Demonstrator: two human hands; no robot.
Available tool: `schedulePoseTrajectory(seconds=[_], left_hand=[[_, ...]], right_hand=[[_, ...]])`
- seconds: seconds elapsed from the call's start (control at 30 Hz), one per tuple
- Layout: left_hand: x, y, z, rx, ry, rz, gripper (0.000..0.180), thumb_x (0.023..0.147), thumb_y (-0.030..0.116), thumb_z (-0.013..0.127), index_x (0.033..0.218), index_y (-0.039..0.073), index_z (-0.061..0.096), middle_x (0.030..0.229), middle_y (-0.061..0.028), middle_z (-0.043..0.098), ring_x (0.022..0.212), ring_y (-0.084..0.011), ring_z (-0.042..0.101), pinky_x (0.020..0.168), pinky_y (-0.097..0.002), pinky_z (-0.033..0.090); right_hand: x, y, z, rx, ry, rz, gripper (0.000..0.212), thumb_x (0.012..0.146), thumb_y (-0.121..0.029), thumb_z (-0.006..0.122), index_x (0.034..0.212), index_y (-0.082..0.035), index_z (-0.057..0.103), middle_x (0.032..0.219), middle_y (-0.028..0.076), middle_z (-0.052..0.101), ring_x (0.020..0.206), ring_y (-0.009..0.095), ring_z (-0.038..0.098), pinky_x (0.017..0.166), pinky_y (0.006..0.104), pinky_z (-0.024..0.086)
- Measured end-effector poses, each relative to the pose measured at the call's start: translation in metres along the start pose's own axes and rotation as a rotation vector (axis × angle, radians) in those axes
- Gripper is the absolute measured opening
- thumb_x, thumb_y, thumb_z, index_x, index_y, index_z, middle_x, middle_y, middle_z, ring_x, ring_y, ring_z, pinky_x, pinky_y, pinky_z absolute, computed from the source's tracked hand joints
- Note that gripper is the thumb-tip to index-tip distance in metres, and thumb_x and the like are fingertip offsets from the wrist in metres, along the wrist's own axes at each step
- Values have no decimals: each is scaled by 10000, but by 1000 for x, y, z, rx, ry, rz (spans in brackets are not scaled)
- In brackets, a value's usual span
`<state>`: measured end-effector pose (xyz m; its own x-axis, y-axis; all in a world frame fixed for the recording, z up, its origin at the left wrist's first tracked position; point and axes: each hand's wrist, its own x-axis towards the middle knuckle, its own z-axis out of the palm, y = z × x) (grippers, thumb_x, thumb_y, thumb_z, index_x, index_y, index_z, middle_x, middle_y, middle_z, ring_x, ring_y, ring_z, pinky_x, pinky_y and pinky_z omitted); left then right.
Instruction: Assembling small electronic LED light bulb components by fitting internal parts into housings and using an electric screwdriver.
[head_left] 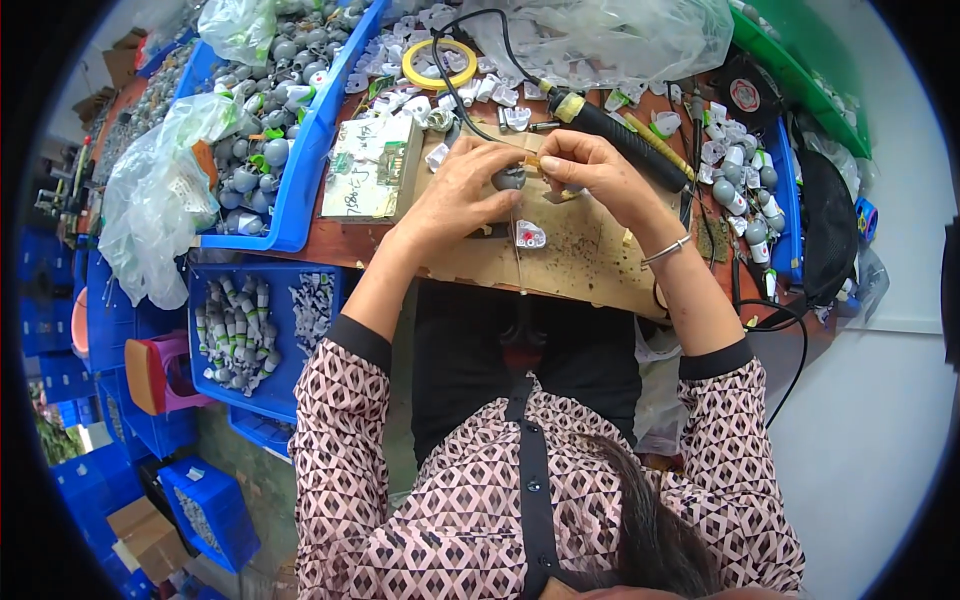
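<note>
My left hand point(465, 190) is closed around a small grey rounded part point(510, 178), partly covered by the fingers. Pinched between thumb and fingers of my right hand point(600, 172) is a small orange-yellow piece point(533, 162), right beside the grey part; its exact kind is too small to make out. Both hands are over a sheet of brown cardboard point(600, 265) strewn with dark crumbs. Below them lies a white plastic shell point(530, 235) with a red bit inside. A thin rod or wire stands out downward near the left fingers.
A thick black-handled tool point(620, 140) with a cable lies beyond my right hand. At the left are a light box point(370, 170) and a blue bin point(310, 140) of grey round parts. Yellow tape point(439, 64), white shells and plastic bags fill the back; another blue bin point(788, 215) stands right.
</note>
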<state>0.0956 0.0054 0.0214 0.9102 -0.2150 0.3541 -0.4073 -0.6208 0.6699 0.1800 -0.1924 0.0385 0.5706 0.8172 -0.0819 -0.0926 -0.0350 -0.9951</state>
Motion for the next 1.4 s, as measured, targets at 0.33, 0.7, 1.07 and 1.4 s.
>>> schedulePoseTrajectory(seconds=[0.33,0.7,1.07,1.4], left_hand=[[15,2,-9,748,428,330,287,662,84,618,935,171,616,1052,-8,498,1029,-201,463,857,-346,370],[-48,32,29,415,246,63,305,667,199,713,938,94,623,959,-10,541,974,-229,468,856,-373,334],[-40,39,43,413,192,-85,386,656,282,748,966,86,627,912,-30,518,924,-233,463,824,-372,318],[-43,31,50,318,201,-97,343,663,224,747,954,86,629,882,-31,521,876,-223,468,788,-366,314]], right_hand=[[-3,-10,19,-447,215,-164,224,904,-225,570,831,-14,556,700,-39,493,627,41,443,560,204,382],[-20,21,19,-798,234,-87,228,824,-211,591,824,17,578,640,102,570,574,163,521,553,315,418],[-32,28,13,-620,263,21,211,882,-200,561,781,-15,544,591,-24,492,524,43,436,468,220,340],[-37,27,23,-489,194,108,220,879,-208,566,792,-7,544,597,-23,489,526,37,424,468,209,324]])
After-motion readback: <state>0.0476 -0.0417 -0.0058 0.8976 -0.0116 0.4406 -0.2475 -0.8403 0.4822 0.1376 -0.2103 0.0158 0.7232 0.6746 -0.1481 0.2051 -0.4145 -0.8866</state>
